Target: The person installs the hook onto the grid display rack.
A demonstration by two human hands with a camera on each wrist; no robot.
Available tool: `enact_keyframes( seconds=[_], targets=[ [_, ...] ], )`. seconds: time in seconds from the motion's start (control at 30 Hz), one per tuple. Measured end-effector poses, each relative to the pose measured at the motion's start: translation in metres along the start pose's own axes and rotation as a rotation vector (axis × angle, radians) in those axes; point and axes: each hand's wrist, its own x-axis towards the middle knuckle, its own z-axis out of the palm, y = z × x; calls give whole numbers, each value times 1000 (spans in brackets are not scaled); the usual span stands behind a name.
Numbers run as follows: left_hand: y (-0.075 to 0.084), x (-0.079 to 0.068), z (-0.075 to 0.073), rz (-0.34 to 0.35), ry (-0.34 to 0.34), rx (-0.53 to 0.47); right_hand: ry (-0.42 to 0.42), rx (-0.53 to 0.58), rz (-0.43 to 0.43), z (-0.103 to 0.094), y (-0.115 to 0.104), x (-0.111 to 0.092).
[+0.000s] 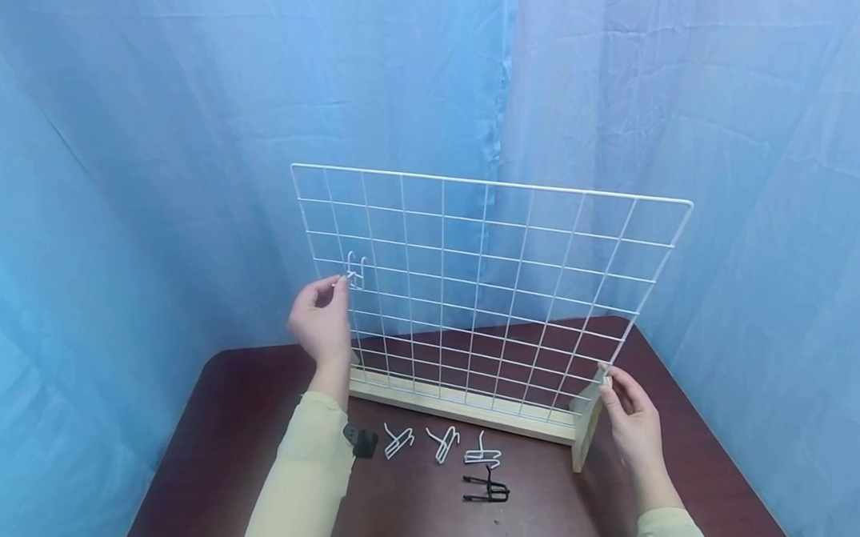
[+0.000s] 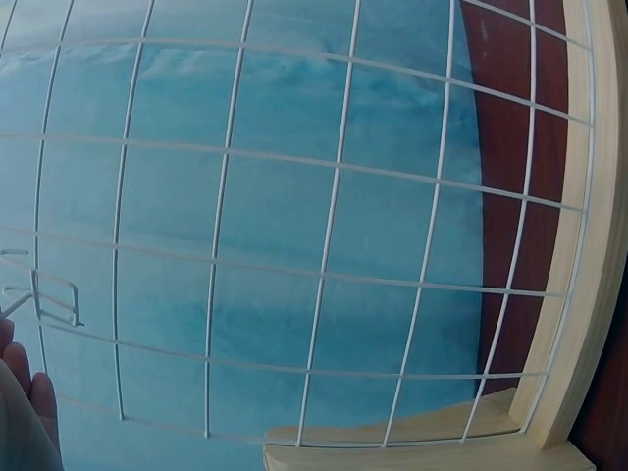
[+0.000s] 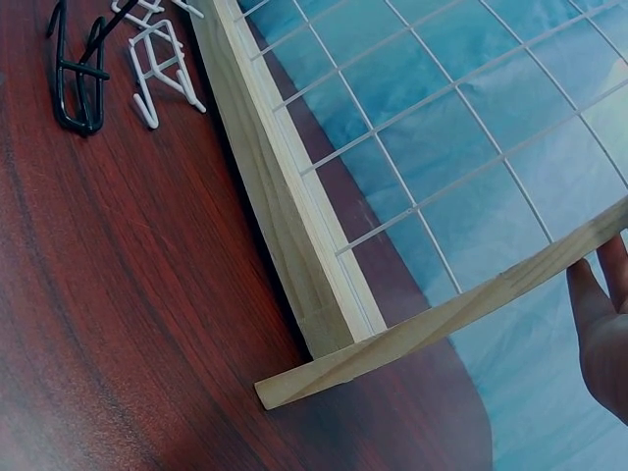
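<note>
A white wire grid panel [image 1: 487,184] stands upright in a pale wooden base [image 1: 443,402]. At the panel's left side, my left hand [image 1: 322,317] pinches a white double wire hook [image 1: 363,273] by its prong between thumb and finger. In the left wrist view the hook [image 2: 77,304] lies against the grid wires, its prong meeting the fingertips. My right hand [image 1: 637,436] grips the wooden end piece [image 1: 585,434] of the base at the right, near the panel's lower edge. The right wrist view shows thumb and fingers at that board [image 3: 422,334].
In front of the base, three white wire hooks lie in a row on the dark red table: left [image 1: 398,440], middle [image 1: 446,444] and right [image 1: 483,456]. Nearer to me is a black hook [image 1: 488,490]. Blue curtains [image 1: 201,150] surround the table.
</note>
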Motion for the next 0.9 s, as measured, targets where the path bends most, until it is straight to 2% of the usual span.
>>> enact_keyframes(
  seconds=[0.27,0.5,0.9],
  targets=[
    [-2,3,0,-5,-4,39,7,3,-10,1,0,0],
    [-6,-1,-1,-25,-23,73,6,48,5,4,-25,-6],
    [-11,-9,0,-20,-33,77,37,68,21,0,2,1]
  ],
)
